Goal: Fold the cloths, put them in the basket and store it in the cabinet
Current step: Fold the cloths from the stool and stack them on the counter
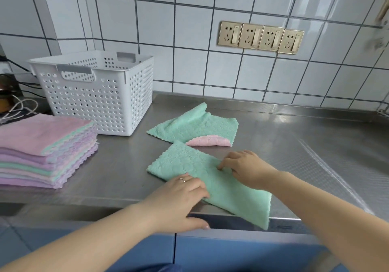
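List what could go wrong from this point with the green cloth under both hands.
1. The near green cloth overhangs the counter edge; if the left hand and right hand lift off, it may slide to the floor.
2. The far green cloth, its pink corner turned up, lies very close; a wide fold could drag it.

no readable text, labels, brands or numbers anywhere
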The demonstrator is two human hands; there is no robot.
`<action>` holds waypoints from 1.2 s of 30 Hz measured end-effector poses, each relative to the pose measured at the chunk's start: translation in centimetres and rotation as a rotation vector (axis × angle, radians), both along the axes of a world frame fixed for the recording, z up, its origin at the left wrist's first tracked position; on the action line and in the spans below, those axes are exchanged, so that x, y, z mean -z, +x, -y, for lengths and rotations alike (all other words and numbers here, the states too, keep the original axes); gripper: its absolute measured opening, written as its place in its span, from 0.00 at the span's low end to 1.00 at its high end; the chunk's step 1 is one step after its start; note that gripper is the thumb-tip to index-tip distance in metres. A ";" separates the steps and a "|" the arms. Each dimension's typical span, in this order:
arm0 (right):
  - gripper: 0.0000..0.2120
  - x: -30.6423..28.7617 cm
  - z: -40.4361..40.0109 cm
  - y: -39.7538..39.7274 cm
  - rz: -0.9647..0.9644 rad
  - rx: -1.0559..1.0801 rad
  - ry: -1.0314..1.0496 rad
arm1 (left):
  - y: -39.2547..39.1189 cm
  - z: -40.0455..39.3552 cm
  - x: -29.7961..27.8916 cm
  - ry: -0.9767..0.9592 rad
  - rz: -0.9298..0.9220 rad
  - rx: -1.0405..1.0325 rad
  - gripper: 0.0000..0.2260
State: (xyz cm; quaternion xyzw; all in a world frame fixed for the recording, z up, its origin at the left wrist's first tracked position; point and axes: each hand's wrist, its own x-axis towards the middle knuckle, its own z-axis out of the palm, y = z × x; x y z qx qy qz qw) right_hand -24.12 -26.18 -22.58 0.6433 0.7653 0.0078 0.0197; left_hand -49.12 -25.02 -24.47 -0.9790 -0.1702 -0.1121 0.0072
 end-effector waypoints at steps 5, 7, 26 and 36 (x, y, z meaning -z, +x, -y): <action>0.19 0.2 4.0 -0.8 -0.127 -0.098 0.067 | -3.3 -0.3 1.2 0.120 0.060 0.033 0.17; 0.19 0.4 5.6 -1.2 -0.176 -0.130 0.071 | -3.5 0.0 1.6 0.167 0.100 0.008 0.18; 0.22 2.8 9.7 -0.9 -0.438 -0.284 0.314 | -2.9 1.0 1.2 -0.560 0.223 -0.081 0.18; 0.09 1.2 3.9 -5.3 -1.120 0.308 0.300 | -2.0 -2.2 0.2 -0.879 0.670 -0.474 0.32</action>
